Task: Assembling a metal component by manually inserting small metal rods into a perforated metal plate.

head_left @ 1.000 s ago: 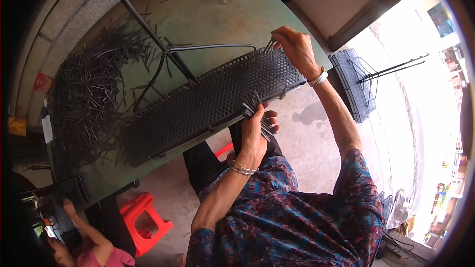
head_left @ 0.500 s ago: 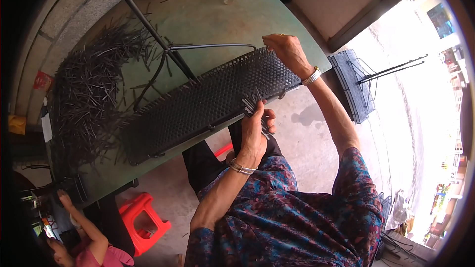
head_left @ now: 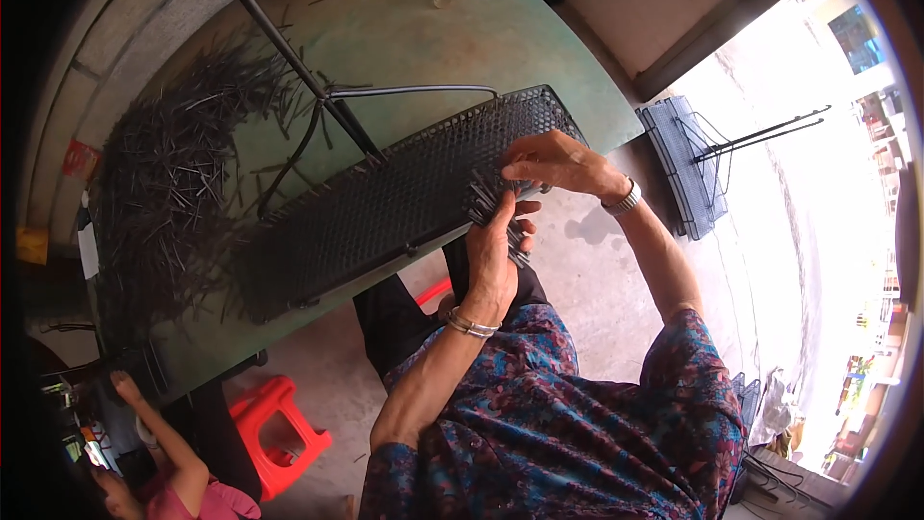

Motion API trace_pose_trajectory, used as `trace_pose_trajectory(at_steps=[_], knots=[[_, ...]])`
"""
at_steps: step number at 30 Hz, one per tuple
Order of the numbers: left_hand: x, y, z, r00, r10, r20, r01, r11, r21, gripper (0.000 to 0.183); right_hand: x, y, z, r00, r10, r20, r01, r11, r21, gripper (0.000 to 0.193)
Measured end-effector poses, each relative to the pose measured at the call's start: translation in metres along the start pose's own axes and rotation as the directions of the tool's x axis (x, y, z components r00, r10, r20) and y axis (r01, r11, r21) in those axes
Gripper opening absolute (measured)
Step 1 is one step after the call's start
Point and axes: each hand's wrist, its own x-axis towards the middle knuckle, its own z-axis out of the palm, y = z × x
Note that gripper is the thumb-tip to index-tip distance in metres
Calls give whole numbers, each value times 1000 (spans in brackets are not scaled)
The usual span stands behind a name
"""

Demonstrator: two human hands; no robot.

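Note:
My left hand (head_left: 495, 248) is closed round a bundle of thin dark strips (head_left: 481, 200), whose ends stick out above the thumb and below the fingers. My right hand (head_left: 558, 164) is at the top of this bundle with thumb and forefinger drawn together; whether a strip is between them is too small to tell. Beneath and beyond both hands, a long black perforated metal tray (head_left: 375, 212) lies slantwise along the near table edge. Small strips show along part of its far rim. A dark metal rod frame (head_left: 327, 96) rises from that far side.
A big heap of dark strips (head_left: 168, 173) covers the left of the green table (head_left: 385, 39). A red stool (head_left: 279, 433) stands below, near a person in a pink top (head_left: 207, 496). Another mesh tray (head_left: 683, 169) with rods is on the right. A small glass (head_left: 441, 0) stands at the back.
My right hand has come from the far right rim of the tray, toward me and left, to the bundle. My left hand stays nearly in place, still gripping the strips.

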Motion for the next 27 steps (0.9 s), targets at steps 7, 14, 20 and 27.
trace_pose_trajectory(at_steps=[7, 14, 20, 27], knots=[[2, -3, 1, 999, -30, 26, 28, 997, 75, 28, -8, 1, -4, 999, 44, 18, -46, 990, 136, 22], [-2, -6, 1, 990, -138, -38, 138, 990, 14, 25, 4, -1, -41, 781, -216, -587, 82, 966, -246, 13], [1, -13, -3, 988, -148, -38, 146, 989, -37, 22, 35, 27, -48, 710, -355, -608, 138, 917, -374, 10], [-5, -6, 2, 987, -131, -93, 129, 991, -29, 20, 38, 29, -48, 714, -371, -594, 145, 908, -393, 8]])
